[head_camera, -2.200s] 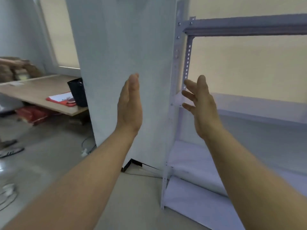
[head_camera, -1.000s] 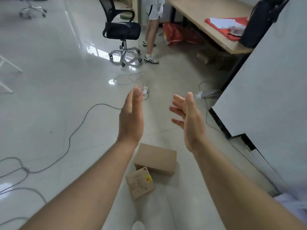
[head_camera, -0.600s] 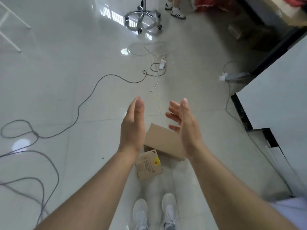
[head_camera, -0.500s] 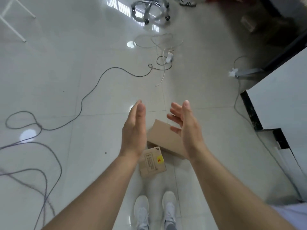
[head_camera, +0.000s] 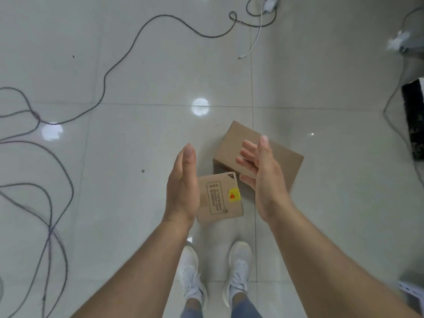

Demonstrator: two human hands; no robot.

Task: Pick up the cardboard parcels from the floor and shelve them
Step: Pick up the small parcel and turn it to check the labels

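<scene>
Both hands, left [head_camera: 183, 187] and right [head_camera: 263, 177], reach forward empty, palms facing, fingers extended.

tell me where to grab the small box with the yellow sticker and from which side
Take the small box by its left and right edges, coming down from above with one palm on each side. It lies flat, label up, so the top gives nothing to pinch. The left hand and right hand already hover open, palms facing. The larger box crowds its far edge.

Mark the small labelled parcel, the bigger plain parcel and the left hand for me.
small labelled parcel [head_camera: 220, 198]: head view, printed top face.
bigger plain parcel [head_camera: 284, 157]: head view, bare top face.
left hand [head_camera: 183, 187]: head view, back of hand.
</scene>
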